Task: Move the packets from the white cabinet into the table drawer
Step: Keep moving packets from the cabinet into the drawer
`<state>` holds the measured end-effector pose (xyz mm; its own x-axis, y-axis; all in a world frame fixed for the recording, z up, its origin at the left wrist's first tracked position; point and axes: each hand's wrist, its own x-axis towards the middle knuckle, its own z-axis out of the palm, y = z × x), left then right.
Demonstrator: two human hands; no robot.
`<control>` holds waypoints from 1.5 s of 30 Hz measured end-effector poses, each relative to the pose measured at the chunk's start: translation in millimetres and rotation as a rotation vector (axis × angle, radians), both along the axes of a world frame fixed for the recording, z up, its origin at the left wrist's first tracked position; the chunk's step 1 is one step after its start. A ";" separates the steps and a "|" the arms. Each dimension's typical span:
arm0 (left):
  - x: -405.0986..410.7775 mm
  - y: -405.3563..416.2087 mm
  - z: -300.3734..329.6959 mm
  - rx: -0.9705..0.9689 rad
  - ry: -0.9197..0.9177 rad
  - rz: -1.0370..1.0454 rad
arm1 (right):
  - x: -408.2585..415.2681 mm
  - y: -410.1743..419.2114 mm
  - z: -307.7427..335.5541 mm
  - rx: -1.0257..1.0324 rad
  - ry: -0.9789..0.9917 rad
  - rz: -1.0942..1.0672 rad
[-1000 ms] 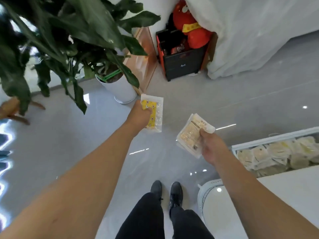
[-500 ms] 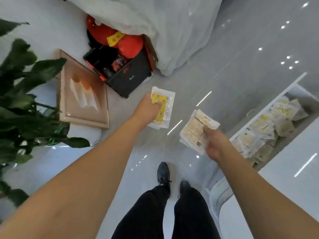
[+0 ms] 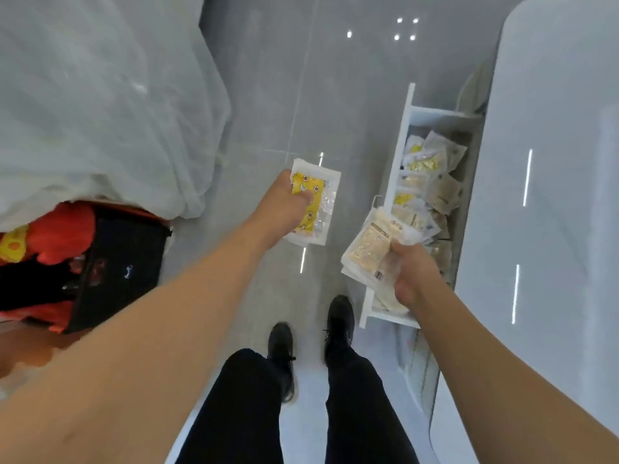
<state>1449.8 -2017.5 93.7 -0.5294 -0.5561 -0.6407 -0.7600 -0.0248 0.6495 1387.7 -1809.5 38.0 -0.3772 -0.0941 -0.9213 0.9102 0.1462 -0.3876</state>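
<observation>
Nearest me, two black shoes (image 3: 339, 324) and dark trouser legs (image 3: 361, 406) stand on the grey tiled floor (image 3: 268, 95). Just beyond them my right hand (image 3: 413, 271) has its grip clamped on a stack of pale packets (image 3: 368, 249), thumb on top and fingers curled under; the stack hangs over the near end of the open table drawer (image 3: 398, 202). My left hand (image 3: 284, 209) holds a yellow-printed packet (image 3: 315, 202) with the grip closed round its left edge, above the bare floor and left of the drawer, well apart from the right hand's stack.

On the right, the drawer juts from under the white worktop (image 3: 552, 195), and a heap of loose packets (image 3: 432, 175) already lies in it, some yellow, some beige, overlapping one another at all angles.

To the left, a black box (image 3: 124, 262) sits on the floor with a red plush toy (image 3: 57, 236) resting in it. Farther left and beyond, a white dust sheet (image 3: 100, 95) is draped over something bulky, its hem touching the top of the box.
</observation>
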 end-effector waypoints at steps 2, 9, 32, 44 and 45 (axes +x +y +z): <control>-39.2 5.7 -10.8 0.004 -0.015 -0.109 | -19.7 8.6 -7.3 -0.003 -0.014 -0.133; -169.0 35.2 -69.7 -0.007 0.001 -0.552 | -71.7 29.3 -49.2 0.107 0.012 -0.371; -291.3 156.4 -318.0 -0.133 0.131 -1.863 | -42.9 81.8 -319.3 1.056 0.354 -0.031; -296.0 154.4 -336.2 -0.818 0.721 -2.136 | -39.0 72.8 -333.7 1.314 0.502 0.071; -295.9 154.9 -336.7 -0.765 0.718 -2.140 | -39.0 72.1 -334.2 1.319 0.505 0.068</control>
